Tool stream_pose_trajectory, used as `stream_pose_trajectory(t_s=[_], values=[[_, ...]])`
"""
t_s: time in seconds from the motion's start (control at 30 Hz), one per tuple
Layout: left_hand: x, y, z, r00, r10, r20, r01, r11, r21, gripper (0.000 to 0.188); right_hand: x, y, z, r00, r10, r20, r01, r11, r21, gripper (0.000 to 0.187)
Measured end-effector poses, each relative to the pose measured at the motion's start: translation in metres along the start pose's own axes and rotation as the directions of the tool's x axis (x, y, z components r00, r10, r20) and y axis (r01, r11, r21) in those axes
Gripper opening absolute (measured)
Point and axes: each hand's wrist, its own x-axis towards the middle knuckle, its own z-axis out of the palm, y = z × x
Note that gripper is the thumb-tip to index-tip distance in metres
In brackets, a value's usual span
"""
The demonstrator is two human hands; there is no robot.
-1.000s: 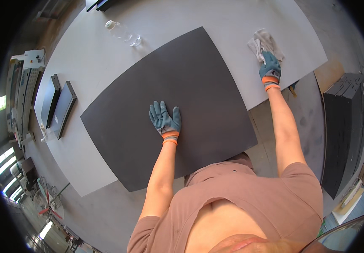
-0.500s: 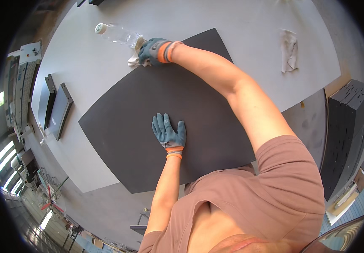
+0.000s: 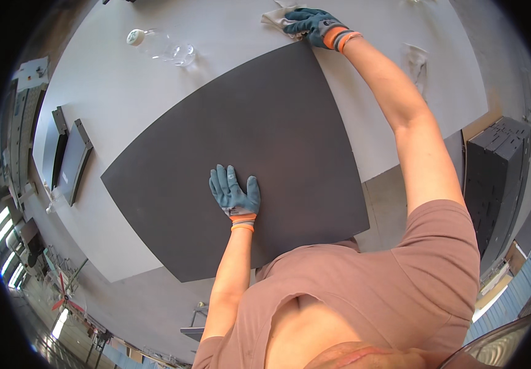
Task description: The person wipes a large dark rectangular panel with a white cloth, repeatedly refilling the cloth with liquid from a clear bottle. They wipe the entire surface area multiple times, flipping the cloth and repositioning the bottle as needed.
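A large dark grey panel (image 3: pixel 247 135) lies on the light grey table in front of me. My left hand (image 3: pixel 235 190), in a grey-blue glove with an orange cuff, rests flat on the panel with its fingers spread. At the panel's far right corner, my gloved right hand (image 3: pixel 314 26) presses on a white cloth (image 3: pixel 276 20) and holds it. The cloth sticks out to the left of the fingers, and part of it is hidden beneath them. Left of that hand, a clear plastic bottle (image 3: pixel 162 48) with a white cap lies on its side.
Two narrow dark panels (image 3: pixel 75 161) lie at the table's left. A second cloth (image 3: pixel 417 64) lies at the far right, partly behind my right arm. A tall stack of black panels (image 3: pixel 499 178) stands to the right, past the table (image 3: pixel 109 104).
My right hand has moved with the cloth from beside the bottle, along the panel's far edge, to its far right corner. My left hand stays flat on the panel.
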Motion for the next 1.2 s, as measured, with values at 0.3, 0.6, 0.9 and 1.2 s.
stream_pose_trajectory(t_s=[0.3, 0.6, 0.9, 1.2], values=[[0.003, 0.004, 0.003, 1.000, 0.015, -0.024, -0.016, 1.000, -0.014, 0.059, -0.097, 0.003, 0.023, 0.952, -0.056, -0.301, -0.003, 0.981, -0.193, 0.039], [0.000, 0.004, 0.001, 1.000, -0.009, -0.011, 0.009, 1.000, 0.028, 0.059, -0.372, -0.199, -0.007, 0.964, 0.254, -0.078, -0.258, 0.965, -0.041, 0.034], [0.002, 0.007, 0.001, 1.000, 0.012, -0.025, -0.012, 1.000, 0.010, 0.058, -0.468, -0.168, -0.093, 0.575, 0.583, 0.574, -0.777, 0.609, 0.159, 0.036], [0.003, 0.008, 0.002, 0.999, 0.012, -0.039, -0.011, 1.000, 0.009, 0.058, -0.142, -0.008, -0.101, 0.815, 0.375, -0.441, -0.323, 0.927, 0.191, 0.043]])
